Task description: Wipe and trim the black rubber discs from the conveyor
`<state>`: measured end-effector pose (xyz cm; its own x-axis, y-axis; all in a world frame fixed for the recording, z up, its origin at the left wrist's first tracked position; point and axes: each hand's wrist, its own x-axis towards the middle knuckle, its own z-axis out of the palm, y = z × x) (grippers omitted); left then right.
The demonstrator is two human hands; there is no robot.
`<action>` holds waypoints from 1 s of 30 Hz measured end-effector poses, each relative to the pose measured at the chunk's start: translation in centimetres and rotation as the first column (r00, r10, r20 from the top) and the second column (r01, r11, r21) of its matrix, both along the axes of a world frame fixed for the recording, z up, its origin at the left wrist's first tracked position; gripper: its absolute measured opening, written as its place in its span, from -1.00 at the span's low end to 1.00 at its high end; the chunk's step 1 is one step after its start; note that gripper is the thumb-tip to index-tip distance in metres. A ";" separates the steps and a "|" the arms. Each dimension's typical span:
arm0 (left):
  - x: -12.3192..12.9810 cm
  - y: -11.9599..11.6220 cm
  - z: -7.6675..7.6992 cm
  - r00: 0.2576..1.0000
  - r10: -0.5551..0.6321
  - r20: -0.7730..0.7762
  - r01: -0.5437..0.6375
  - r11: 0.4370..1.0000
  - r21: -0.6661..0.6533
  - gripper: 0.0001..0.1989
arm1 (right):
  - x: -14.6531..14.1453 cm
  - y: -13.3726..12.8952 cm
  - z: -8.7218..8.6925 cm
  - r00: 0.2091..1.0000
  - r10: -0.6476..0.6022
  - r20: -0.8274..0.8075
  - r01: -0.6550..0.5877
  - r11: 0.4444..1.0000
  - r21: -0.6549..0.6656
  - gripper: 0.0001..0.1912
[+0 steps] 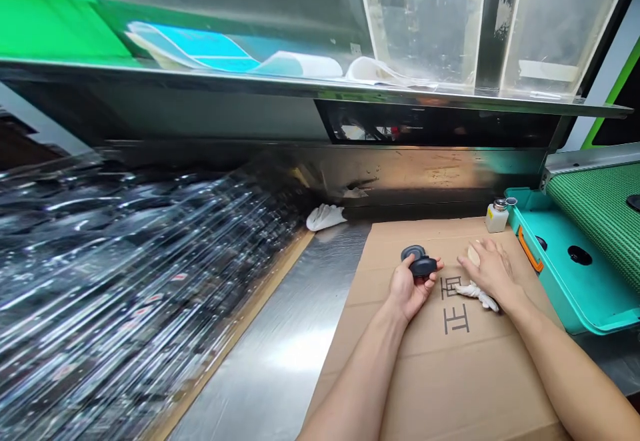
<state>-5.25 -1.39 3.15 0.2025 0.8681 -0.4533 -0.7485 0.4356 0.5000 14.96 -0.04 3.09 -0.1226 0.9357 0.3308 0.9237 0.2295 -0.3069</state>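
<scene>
My left hand is closed round two black round cup-like parts, one overlapping the other; their exact kind is unclear. My right hand is bent down over the cardboard sheet, fingers curled on a small pale beige thing that they partly cover. Just below the right palm lies a crumpled white cloth. Beyond the right fingers stands a small white bottle with a metal top, at the far right corner of the cardboard.
A turquoise bin with a few black parts stands at right, next to a green conveyor belt. Stacked clear plastic trays fill the left. A white glove or cloth lies on the metal table. A metal shelf crosses above.
</scene>
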 end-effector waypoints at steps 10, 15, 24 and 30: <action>2.6 -0.3 -1.2 0.999 0.037 0.021 -0.040 0.988 0.152 -0.66 | -3.5 -1.3 -0.5 0.958 0.169 -0.230 -0.166 0.986 0.034 -0.68; 2.9 -0.8 -1.2 0.984 -0.049 0.174 0.017 0.984 0.179 -0.59 | -6.3 -4.1 -0.6 0.914 0.398 -0.079 -0.386 0.913 0.133 -0.71; 2.5 -0.6 -1.3 0.992 -0.017 0.127 -0.004 0.987 0.161 -0.58 | -5.5 -3.7 0.1 0.925 0.374 0.073 -0.380 0.919 0.105 -0.69; 2.3 -0.5 -1.9 0.998 -0.029 0.055 0.020 0.987 0.159 -0.63 | -5.0 -3.8 0.3 0.891 0.430 0.147 -0.444 0.893 0.078 -0.69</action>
